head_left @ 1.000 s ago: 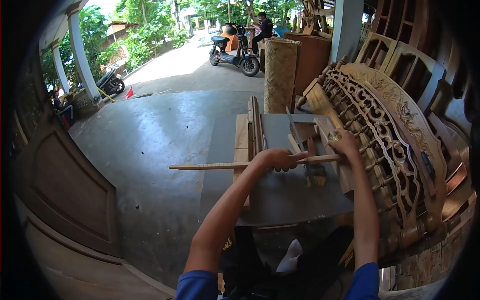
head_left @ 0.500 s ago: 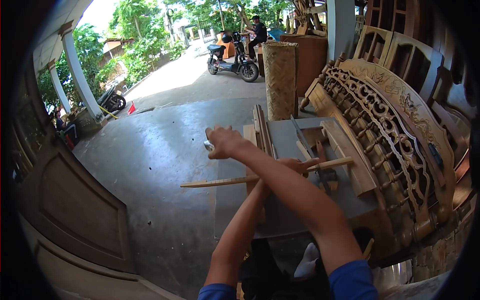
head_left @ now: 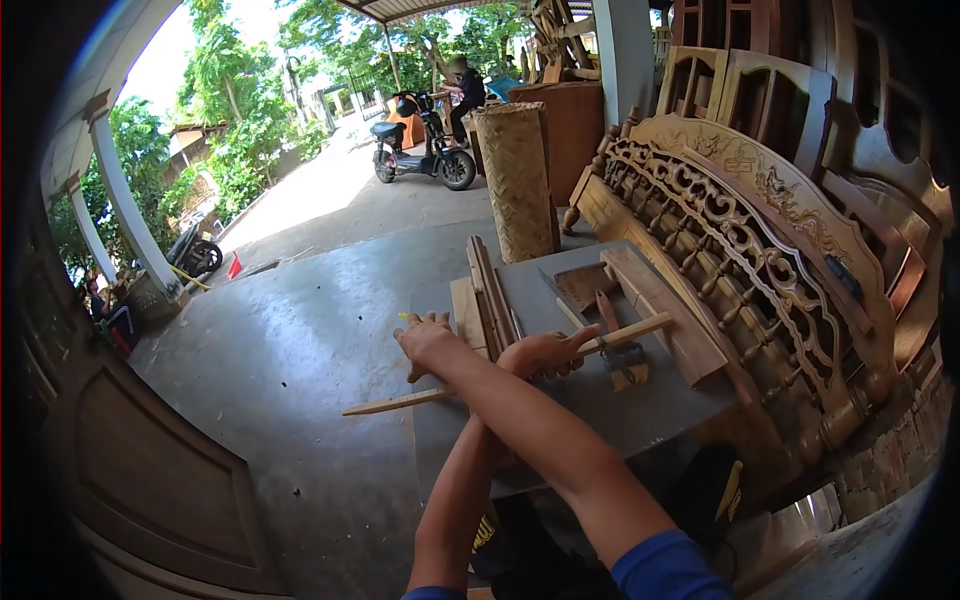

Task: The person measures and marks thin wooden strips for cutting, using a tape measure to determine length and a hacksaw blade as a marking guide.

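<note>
My forearms cross, the right one over the left. My left hand is closed around a long, thin wooden strip, its thumb pointing right along it. The strip slants across the table, and its left end sticks out past the edge with small marks on it. Farther left, my right hand is above the strip, back of the hand up and fingers bent. A small yellow bit shows at its fingertips; the rest of what it holds is hidden. Several wooden bars lie just beyond my hands on the grey tabletop.
On the table's right are a thick wooden block and a dark clamp-like tool. Carved wooden panels lean along the right side. A woven roll stands behind the table; a scooter and a seated person are farther back.
My right hand has come down closer to the strip, and the silver object seen in it before is now out of sight. My left hand still grips the strip. The view has shifted.
</note>
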Action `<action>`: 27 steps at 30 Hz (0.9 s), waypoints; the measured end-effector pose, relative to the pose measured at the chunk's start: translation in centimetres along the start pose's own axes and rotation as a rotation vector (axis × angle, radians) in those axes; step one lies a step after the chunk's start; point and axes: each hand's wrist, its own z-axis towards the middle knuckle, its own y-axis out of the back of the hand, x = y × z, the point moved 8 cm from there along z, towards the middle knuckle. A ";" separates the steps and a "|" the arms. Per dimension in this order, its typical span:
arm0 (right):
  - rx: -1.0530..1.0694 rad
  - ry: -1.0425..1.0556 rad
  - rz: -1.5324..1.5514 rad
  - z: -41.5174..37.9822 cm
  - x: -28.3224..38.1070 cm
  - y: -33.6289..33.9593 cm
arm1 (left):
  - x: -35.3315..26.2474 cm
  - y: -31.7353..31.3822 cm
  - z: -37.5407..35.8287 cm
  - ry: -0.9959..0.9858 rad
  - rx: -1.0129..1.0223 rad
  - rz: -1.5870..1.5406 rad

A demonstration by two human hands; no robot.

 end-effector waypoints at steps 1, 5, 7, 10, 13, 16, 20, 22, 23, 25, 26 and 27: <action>-0.136 0.073 -0.007 -1.3 0.4 1.2 | -0.2 0.1 -0.4 0.017 0.000 -0.002; -0.723 -0.076 -0.059 -12.2 -3.4 6.8 | 1.1 0.7 0.9 -0.046 -0.202 0.004; -0.802 -0.498 -0.107 -17.9 -8.4 6.5 | 1.1 2.7 0.7 -0.382 -0.713 0.376; -0.492 -0.638 0.007 -20.2 -13.5 2.5 | 1.3 1.0 2.4 -0.296 -0.103 0.236; -0.398 -0.604 0.115 -19.9 -14.5 0.5 | 0.6 0.5 0.7 -0.098 0.026 0.052; -0.448 -0.597 0.232 -20.8 -15.1 0.0 | -0.3 0.7 -1.3 -0.096 -0.020 -0.050; -0.532 -0.559 0.241 -20.9 -16.1 -0.5 | -1.7 0.9 -2.0 -0.295 -0.039 0.076; -0.522 -0.475 0.300 -19.6 -16.3 -0.5 | -0.5 2.0 1.4 -0.516 -0.202 0.272; -0.583 -0.461 0.332 -19.1 -16.5 -0.5 | -0.5 2.4 1.7 -0.542 -0.307 0.372; -0.586 -0.455 0.385 -18.2 -17.1 -1.4 | -0.8 2.8 0.9 -0.526 -0.468 0.538; -0.592 -0.444 0.432 -17.9 -17.2 -1.9 | -0.5 2.7 0.8 -0.404 -0.513 0.555; -0.603 -0.427 0.479 -17.6 -17.1 -2.2 | -0.7 2.7 0.2 -0.279 -0.564 0.575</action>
